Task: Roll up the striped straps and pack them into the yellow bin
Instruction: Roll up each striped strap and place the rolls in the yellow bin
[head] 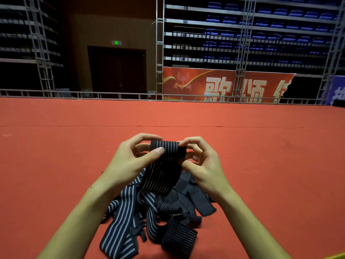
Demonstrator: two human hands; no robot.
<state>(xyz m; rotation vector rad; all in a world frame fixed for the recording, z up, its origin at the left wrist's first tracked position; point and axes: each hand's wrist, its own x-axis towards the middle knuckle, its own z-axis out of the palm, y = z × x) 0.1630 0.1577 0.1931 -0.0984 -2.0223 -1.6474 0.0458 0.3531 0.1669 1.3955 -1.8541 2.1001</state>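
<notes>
Two hands are mid-roll, as I read it: my left hand [130, 157] and right hand [203, 163] each have fingers [158, 151] clamped on one striped strap [164, 165], its rolled end held between them above the red floor [56, 156]. Its loose tail hangs to the near pile of straps [149, 212]. Next I'd keep turning with even tension; only a sliver of yellow, perhaps the bin [336, 257], shows near right.
</notes>
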